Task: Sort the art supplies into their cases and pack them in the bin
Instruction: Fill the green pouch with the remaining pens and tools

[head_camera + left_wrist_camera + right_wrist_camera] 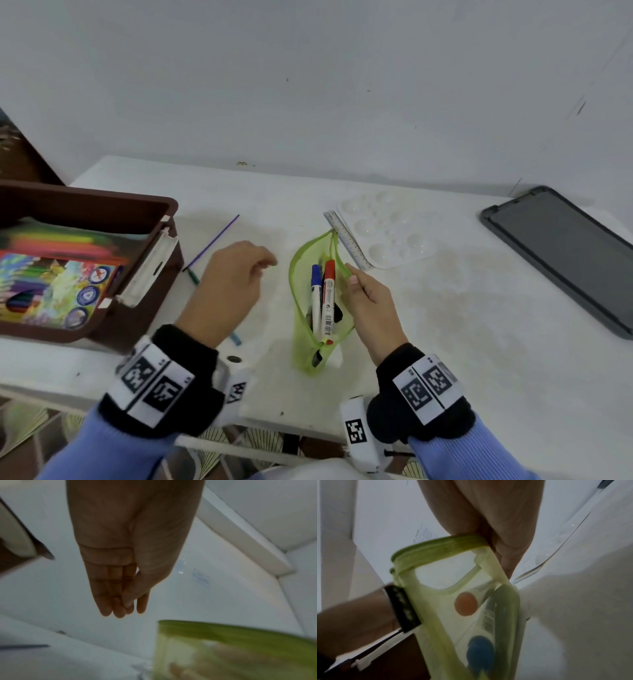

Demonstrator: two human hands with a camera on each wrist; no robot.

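Observation:
A lime-green mesh pencil pouch [301, 308] [231, 649] [453, 601] stands unzipped on the white table, with a blue-capped marker [315, 291] and a red-capped marker [329, 298] inside. My right hand [363, 291] [503, 545] pinches the pouch's right rim. My left hand [233, 274] [123, 599] hovers just left of the pouch, fingers straight and relaxed, holding nothing. A purple pencil [214, 241] and a green pencil [193, 275] lie loose beyond the left hand; a blue one [235, 338] pokes out under the wrist.
A brown bin [150, 205] at the left holds a colourful pencil case [54, 284] and a white case [150, 267] against its wall. A metal ruler [346, 240] and clear paint palette [387, 229] lie behind the pouch. A dark tablet [561, 250] sits far right.

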